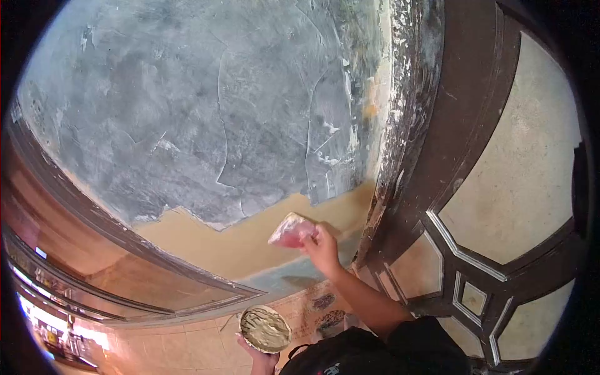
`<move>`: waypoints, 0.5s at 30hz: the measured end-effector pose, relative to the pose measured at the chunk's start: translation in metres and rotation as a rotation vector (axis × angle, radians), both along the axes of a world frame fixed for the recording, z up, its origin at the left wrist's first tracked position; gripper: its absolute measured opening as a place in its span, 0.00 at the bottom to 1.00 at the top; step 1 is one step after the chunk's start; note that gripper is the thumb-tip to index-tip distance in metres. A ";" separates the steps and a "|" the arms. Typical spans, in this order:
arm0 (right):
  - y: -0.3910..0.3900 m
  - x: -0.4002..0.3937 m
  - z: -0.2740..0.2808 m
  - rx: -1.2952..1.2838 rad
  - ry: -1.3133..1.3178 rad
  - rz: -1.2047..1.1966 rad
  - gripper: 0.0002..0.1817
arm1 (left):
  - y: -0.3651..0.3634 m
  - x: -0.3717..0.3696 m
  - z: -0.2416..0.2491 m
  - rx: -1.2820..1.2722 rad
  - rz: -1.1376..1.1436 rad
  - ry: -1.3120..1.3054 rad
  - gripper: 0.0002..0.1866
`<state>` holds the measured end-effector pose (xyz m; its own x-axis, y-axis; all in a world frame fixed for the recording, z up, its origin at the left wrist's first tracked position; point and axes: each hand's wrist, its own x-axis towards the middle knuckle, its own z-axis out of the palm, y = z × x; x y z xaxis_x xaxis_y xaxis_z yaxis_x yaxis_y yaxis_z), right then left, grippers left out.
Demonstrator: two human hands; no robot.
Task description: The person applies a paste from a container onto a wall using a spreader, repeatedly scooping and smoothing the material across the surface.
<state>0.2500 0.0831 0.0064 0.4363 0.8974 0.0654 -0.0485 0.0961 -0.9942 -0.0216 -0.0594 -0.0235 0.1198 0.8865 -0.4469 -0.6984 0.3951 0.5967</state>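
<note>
My right hand (322, 251) is closed on a pinkish-red putty spreader (289, 232), its edge smeared with pale paste. The spreader is over the bare tan strip low on the wall, just below the ragged lower border of the grey coating (187, 112). Down near the floor, my left hand (261, 359) grips a round bowl (289, 334) from beneath and the side. Thick greyish-beige putty (265, 328) coats the inside of the bowl, with streaks across it.
A dark wooden door (462, 156) with pale panels stands at the right, beside a paint-spattered frame (406, 106). Another brown frame (94, 200) borders the wall at left. Dark stains (330, 319) mark the tiled floor (181, 350) below.
</note>
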 end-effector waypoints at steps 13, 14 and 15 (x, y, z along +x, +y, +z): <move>-0.065 0.024 -0.189 -0.419 0.439 -0.102 0.19 | -0.010 -0.009 -0.003 -0.056 0.015 -0.064 0.42; -0.065 0.016 -0.157 -0.345 0.454 -0.060 0.18 | -0.009 -0.003 0.003 -0.042 0.025 -0.011 0.42; -0.062 0.008 -0.125 -0.271 0.470 -0.018 0.18 | -0.009 0.000 0.005 -0.042 0.026 -0.014 0.42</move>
